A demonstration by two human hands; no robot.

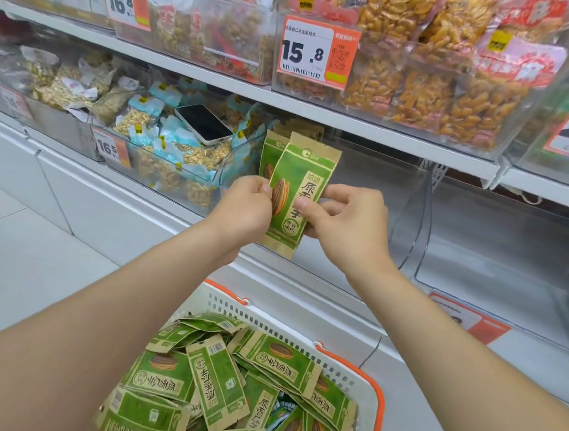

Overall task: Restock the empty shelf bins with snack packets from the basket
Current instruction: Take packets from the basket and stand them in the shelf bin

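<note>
Your left hand (246, 205) and right hand (347, 224) both pinch the packets (299, 189), long axis near-upright, just before the clear bin (411, 205).

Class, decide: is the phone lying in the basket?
No, the phone lies on blue packets in a shelf bin, not in the basket.

Left hand (246, 208) and right hand (349, 229) pinch green packets (301, 186), perhaps two, before a clear bin (409, 209).

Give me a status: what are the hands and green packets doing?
Left hand and right hand pinch green packets, upright before the empty bin. Basket below holds plenty more. Phone on neighbouring bin, not in the way.
</note>
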